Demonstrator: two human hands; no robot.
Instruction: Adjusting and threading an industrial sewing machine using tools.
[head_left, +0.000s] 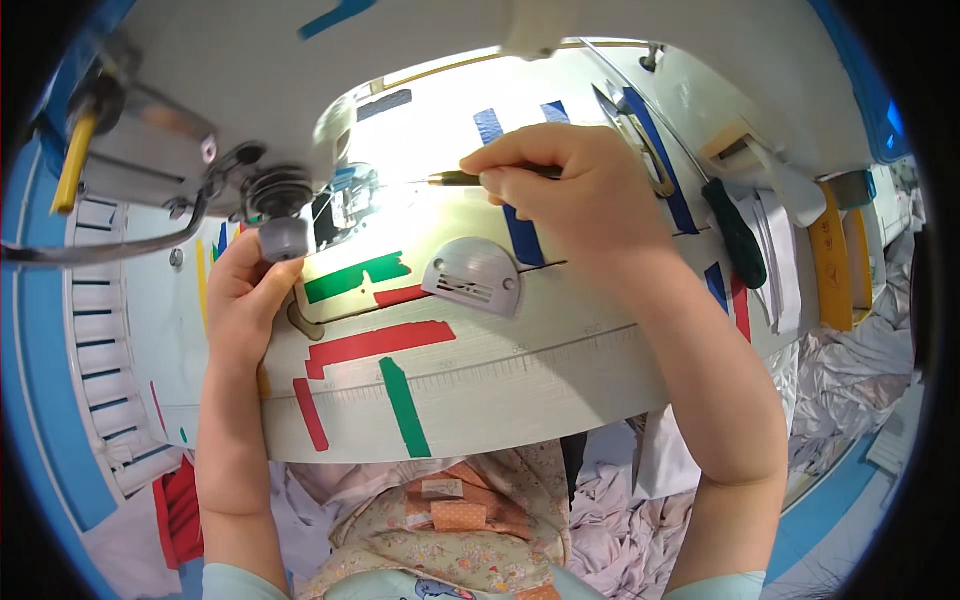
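Observation:
My right hand (570,190) pinches a slim dark tool with a brass-coloured front (452,179). Its tip points left at the opened needle area (350,195) of a sewing machine, where glare hides whether it touches. On the left, my left hand (245,285) is closed, thumb and fingers together beside a grey round part (285,240) under the machine head. That part and the head hide the fingertips, so what they hold cannot be made out. A half-round metal needle plate (473,275) lies loose on the machine bed between my hands.
A dark-handled screwdriver (735,235), scissors-like metal blades (640,140) and a yellow box (842,260) lie at the right. Coloured tape strips mark the bed (500,370). The machine arm (430,30) overhangs the far side. Pale cloth (850,390) is heaped at the right.

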